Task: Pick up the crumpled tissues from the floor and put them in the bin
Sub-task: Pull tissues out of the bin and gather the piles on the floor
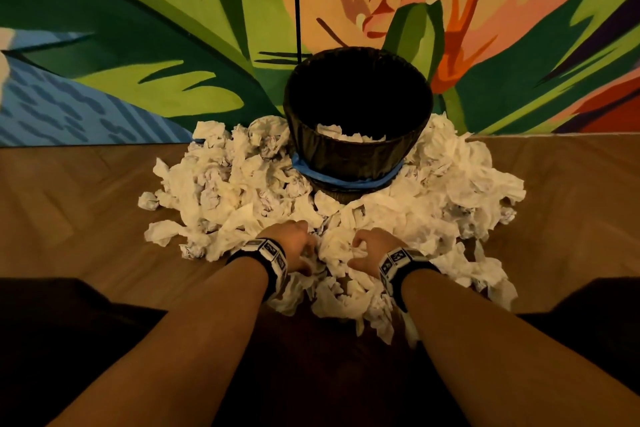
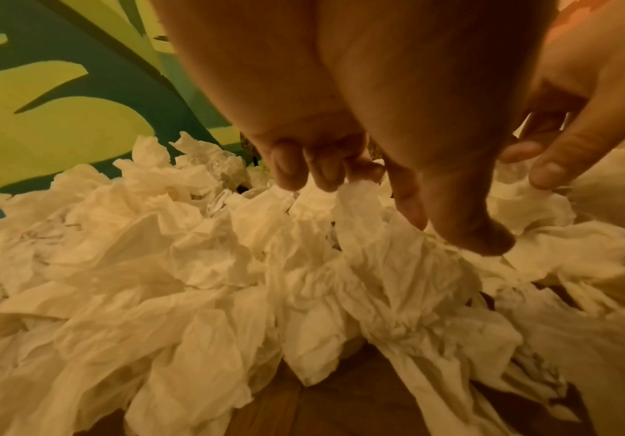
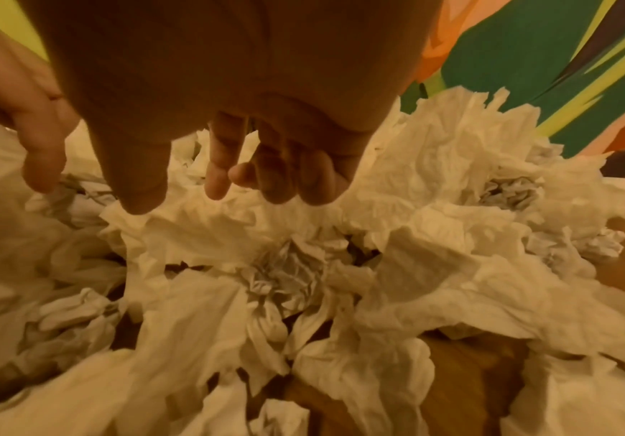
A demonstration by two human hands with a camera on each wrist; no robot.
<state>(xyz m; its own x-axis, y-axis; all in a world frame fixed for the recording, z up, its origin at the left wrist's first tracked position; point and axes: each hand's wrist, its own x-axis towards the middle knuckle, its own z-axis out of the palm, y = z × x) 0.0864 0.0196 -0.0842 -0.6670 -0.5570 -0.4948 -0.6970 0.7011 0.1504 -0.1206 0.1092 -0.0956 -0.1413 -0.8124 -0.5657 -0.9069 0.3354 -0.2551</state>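
Fingertips [image 2: 288, 174] of my left hand [image 1: 294, 243] curl downward into the crumpled tissues [image 1: 242, 191], and in the left wrist view a fold of tissue rises between the curled fingers and the thumb, so I read that hand as pinching tissue. My right hand [image 1: 372, 248] sits just beside it, palm down on the same heap. In the right wrist view its fingers [image 3: 217, 177] hang bent, the tips touching the top of the paper and the thumb apart from them. From the head view they look dug into a wad, but I cannot tell whether they have really closed on anything.

Tissue lies directly under both hands, in front of them, and between them. Each wrist carries a dark band [image 1: 268, 255] with black-and-white markers.

Outward, the white heap spreads across the wooden floor [image 1: 69, 204] and wraps around the near side and both flanks of the bin [image 1: 358, 135]. That bin is a dark round basket with a black liner and a blue band [image 1: 346, 178] low on its wall. It stands upright against a painted mural wall [image 1: 138, 45], and a few tissues already lie inside it. One small ball [image 1: 148, 200] sits at the heap's left edge.
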